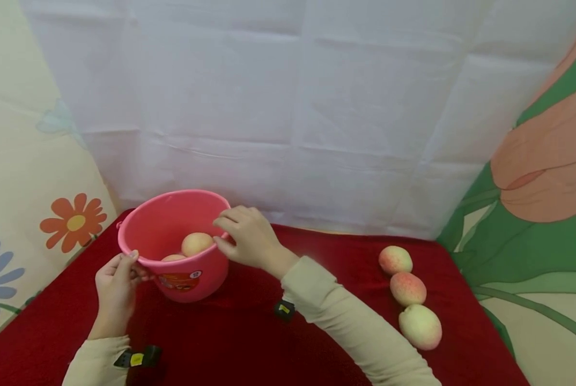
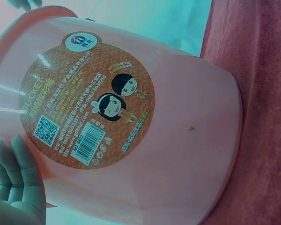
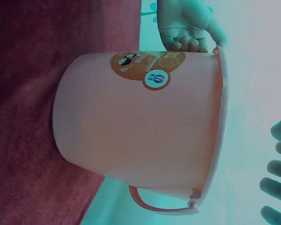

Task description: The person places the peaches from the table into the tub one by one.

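Note:
A pink bucket (image 1: 191, 268) with an orange round label (image 2: 89, 103) stands upright at the left of the table. Inside it lie two peaches, one peach (image 1: 197, 244) in fuller view and the other peach (image 1: 173, 258) mostly behind the near rim. My left hand (image 1: 116, 284) grips the bucket's near-left rim, thumb on top and fingers below the edge. Over the right rim is my right hand (image 1: 249, 236), holding nothing, its fingers (image 3: 278, 168) spread and apart from the rim in the right wrist view.
Three more peaches lie in a row at the table's right: a top peach (image 1: 395, 260), a middle peach (image 1: 408, 289) and a paler near peach (image 1: 420, 327). Dark red cloth (image 1: 249, 343) covers the table. A white sheet (image 1: 293, 107) hangs behind. The bucket's handle (image 3: 154, 206) hangs down.

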Available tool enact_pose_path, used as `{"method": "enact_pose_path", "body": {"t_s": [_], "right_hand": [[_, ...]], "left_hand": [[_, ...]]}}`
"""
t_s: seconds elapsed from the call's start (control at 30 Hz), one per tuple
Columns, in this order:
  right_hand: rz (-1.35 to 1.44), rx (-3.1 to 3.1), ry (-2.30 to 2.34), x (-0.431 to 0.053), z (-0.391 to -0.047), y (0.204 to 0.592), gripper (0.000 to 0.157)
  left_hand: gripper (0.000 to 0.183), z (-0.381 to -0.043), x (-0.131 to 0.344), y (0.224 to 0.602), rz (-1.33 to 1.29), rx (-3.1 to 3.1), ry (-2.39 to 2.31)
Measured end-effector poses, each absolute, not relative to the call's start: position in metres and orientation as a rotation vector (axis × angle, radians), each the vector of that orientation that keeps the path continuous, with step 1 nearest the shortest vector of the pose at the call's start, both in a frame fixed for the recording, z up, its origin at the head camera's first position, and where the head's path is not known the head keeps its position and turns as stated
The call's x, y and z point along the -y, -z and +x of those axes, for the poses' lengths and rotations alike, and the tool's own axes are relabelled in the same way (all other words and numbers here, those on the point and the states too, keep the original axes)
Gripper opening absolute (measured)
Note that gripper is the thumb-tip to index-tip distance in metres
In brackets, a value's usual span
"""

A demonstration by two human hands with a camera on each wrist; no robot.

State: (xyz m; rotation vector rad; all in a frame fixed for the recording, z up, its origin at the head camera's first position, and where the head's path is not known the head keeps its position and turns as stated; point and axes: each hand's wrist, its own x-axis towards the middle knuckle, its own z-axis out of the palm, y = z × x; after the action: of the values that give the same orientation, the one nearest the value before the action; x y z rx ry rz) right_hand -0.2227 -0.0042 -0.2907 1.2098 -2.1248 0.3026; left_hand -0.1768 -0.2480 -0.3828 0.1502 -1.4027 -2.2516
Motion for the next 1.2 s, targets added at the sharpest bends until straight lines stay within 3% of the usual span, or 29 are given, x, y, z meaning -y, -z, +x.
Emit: {"method": "enact_pose_path", "body": {"t_s": [1.2], "right_hand": [[1.086,2.101,-0.416,-0.079,-0.179,0.346,0.022]], "left_hand": [[0.031,-0.176,0.248,0.384,0.183,1.426,2.27]]}}
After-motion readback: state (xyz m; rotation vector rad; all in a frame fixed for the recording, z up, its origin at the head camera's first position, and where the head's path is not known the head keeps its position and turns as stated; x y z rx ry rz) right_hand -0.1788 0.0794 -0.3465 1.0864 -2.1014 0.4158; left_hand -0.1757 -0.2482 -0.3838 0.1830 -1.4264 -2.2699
